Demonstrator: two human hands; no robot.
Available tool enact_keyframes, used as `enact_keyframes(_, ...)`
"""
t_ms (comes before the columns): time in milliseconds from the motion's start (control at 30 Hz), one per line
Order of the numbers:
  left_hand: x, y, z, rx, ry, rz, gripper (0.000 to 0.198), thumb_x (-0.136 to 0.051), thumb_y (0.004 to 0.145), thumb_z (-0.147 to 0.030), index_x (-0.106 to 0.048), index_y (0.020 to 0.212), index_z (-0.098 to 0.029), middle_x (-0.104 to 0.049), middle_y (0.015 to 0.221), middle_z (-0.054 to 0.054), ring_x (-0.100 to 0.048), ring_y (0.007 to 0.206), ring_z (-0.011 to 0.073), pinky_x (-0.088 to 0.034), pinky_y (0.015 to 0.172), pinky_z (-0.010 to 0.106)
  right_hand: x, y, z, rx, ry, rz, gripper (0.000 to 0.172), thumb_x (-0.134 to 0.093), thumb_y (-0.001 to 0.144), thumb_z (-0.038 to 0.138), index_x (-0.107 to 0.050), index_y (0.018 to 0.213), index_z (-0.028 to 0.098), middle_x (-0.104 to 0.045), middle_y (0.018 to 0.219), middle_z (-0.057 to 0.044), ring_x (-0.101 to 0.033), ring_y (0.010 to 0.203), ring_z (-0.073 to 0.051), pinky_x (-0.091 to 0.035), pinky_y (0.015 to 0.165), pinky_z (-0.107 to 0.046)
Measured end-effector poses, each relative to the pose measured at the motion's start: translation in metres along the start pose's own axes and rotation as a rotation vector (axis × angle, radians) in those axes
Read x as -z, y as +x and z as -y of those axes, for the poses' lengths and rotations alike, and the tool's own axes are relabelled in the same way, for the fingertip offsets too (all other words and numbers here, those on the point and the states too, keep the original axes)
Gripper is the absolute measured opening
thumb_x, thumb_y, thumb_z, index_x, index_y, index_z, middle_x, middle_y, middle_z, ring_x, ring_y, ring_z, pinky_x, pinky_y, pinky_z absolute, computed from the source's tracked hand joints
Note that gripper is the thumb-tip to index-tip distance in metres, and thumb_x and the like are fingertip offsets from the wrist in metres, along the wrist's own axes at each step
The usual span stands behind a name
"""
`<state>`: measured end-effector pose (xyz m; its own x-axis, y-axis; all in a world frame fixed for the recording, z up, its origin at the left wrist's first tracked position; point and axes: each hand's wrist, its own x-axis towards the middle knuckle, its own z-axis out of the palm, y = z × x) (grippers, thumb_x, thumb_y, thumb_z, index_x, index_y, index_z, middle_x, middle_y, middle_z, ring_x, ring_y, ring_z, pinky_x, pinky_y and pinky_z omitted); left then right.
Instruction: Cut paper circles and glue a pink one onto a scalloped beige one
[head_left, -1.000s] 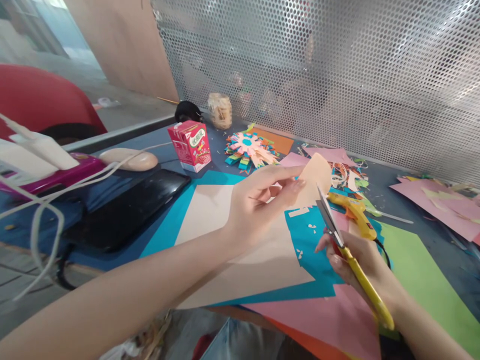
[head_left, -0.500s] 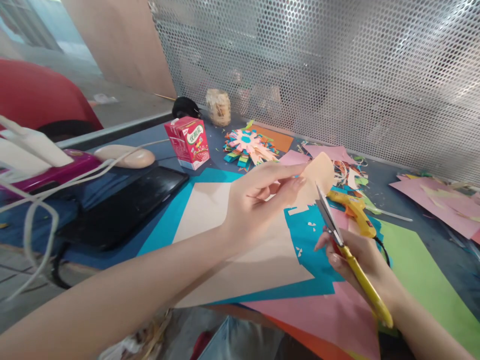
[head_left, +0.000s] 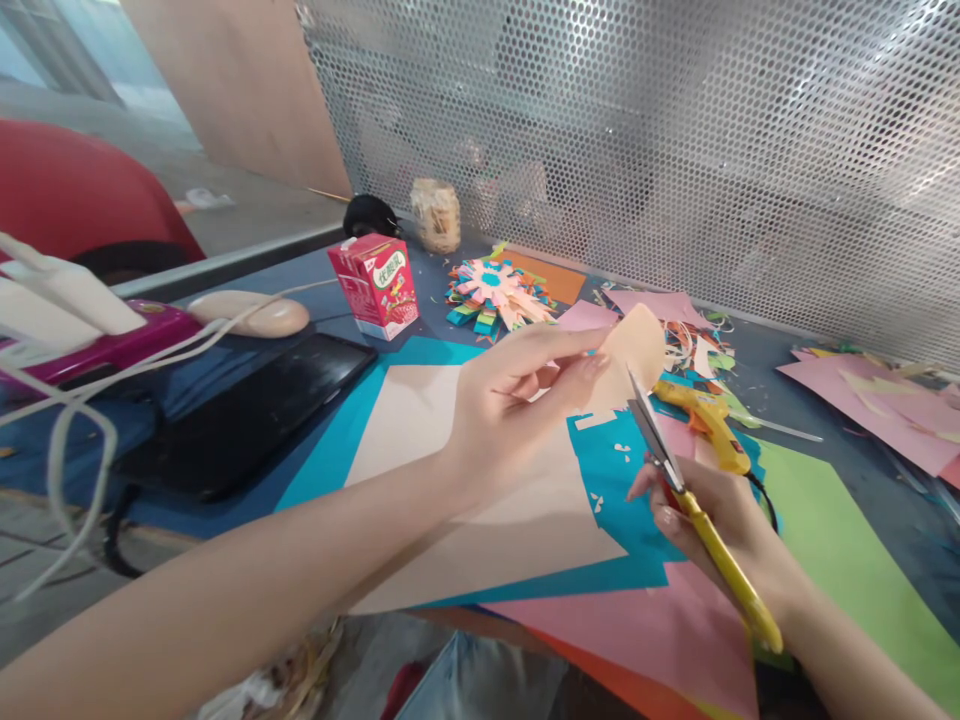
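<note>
Between thumb and fingers, my left hand (head_left: pixel 517 400) pinches a small peach paper piece (head_left: pixel 636 345) with a rounded end, held above the sheets. My right hand (head_left: pixel 712 510) grips yellow-handled scissors (head_left: pixel 664 445), their blade tips at the lower edge of that piece. Whether the blades are cutting into it, I cannot tell. Under my hands lies a large peach sheet (head_left: pixel 487 550) on a blue sheet (head_left: pixel 641 540), where tiny pale paper scraps (head_left: pixel 597 502) are scattered. Just beyond my right hand rests a yellow hot glue gun (head_left: pixel 705 420).
At the back sits a layered paper flower (head_left: pixel 491 285). A red drink carton (head_left: pixel 379 285), a black phone (head_left: pixel 255 420) and a purple power strip (head_left: pixel 112 340) with white cables stand left. Green (head_left: pixel 847 540) and pink paper (head_left: pixel 885 410) lie right, before a perforated metal panel (head_left: pixel 637 150).
Almost nothing differs. The peach piece and the scissors have shifted very slightly left; both hands keep their holds.
</note>
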<state>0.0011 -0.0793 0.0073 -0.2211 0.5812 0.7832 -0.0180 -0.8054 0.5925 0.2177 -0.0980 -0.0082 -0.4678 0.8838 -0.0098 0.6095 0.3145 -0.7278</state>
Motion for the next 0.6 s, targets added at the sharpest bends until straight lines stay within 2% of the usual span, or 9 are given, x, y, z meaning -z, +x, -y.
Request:
enact_keyframes(233, 0.0009, -0.0002, 0.0007, 0.018, 0.032, 0.010, 0.017, -0.067, 0.081, -0.016, -0.077, 0.092, -0.025, -0.070, 0.075, 0.001, -0.058, 0.054, 0.0083, -0.042, 0.043, 0.019, -0.0007, 0.0005, 0.0009, -0.009, 0.001, 0.001, 0.038, -0.051, 0.083, 0.058, -0.059, 0.083, 0.020, -0.046, 0.061, 0.003, -0.040, 0.054, -0.012, -0.031, 0.049, -0.026)
enact_keyframes(400, 0.0003, -0.0005, 0.0035, -0.035, -0.010, 0.013, 0.021, -0.066, 0.082, -0.012, -0.076, 0.095, -0.026, -0.070, 0.077, 0.001, -0.061, 0.059, 0.0088, -0.043, 0.043, 0.018, 0.0007, 0.0034, 0.0068, -0.034, -0.051, 0.009, 0.038, -0.050, 0.082, 0.057, -0.059, 0.079, 0.020, -0.045, 0.059, 0.002, -0.039, 0.053, -0.012, -0.032, 0.049, -0.026)
enact_keyframes(600, 0.0014, -0.0010, 0.0068, -0.094, -0.010, 0.045, 0.025, -0.064, 0.084, -0.011, -0.075, 0.100, -0.027, -0.070, 0.077, 0.000, -0.060, 0.057, 0.0074, -0.044, 0.044, 0.017, 0.0012, 0.0042, 0.0089, -0.013, -0.096, -0.015, 0.046, -0.048, 0.080, 0.064, -0.060, 0.076, 0.020, -0.049, 0.056, 0.001, -0.041, 0.049, -0.012, -0.031, 0.046, -0.025)
